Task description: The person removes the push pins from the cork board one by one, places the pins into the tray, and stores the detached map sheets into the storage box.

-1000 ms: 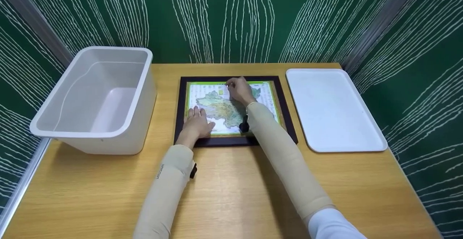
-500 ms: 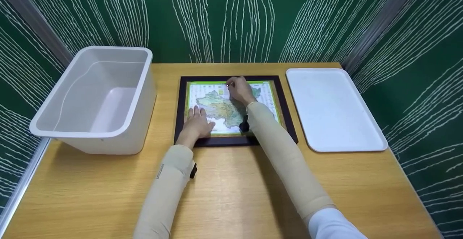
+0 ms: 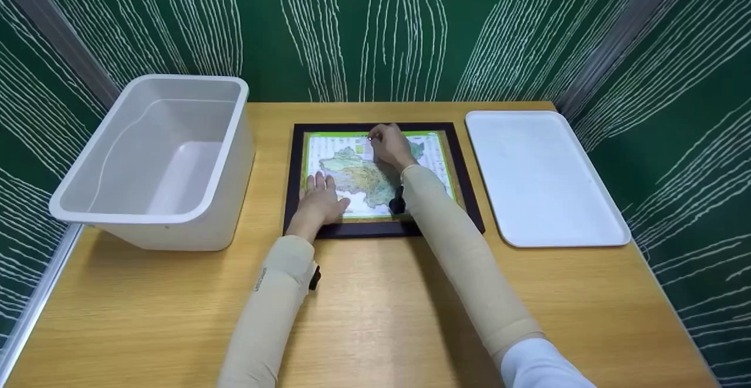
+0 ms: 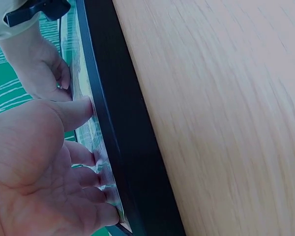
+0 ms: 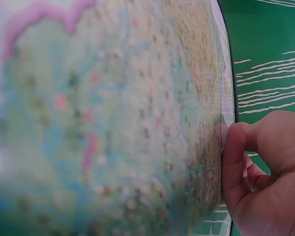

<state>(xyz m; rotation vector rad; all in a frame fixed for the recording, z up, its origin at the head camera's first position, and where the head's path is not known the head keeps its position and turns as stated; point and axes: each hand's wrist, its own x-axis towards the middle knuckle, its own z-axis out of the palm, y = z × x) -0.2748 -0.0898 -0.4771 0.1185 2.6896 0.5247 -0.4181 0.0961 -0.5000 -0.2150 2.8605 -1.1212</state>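
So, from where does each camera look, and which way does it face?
Head: on the head, looks forward and down at the framed map; left hand, right hand and both sleeves show.
Left wrist: on that wrist, looks along the frame and tabletop; both hands, right sleeve show.
Right wrist: on that wrist, looks across the map; right hand shows.
Head and left wrist share both hands.

A short line of dark lettering point(image 3: 260, 279) runs along the beige left sleeve point(image 3: 264, 323), too small in the head view to be made out. Fine print point(image 3: 331, 143) lies in the pale upper margin of a framed map point(image 3: 358, 176), equally illegible at this size. In the right wrist view, pink and dark marks point(image 5: 90, 150) dot the map's coloured surface, blurred beyond reading. No word or number can be read.
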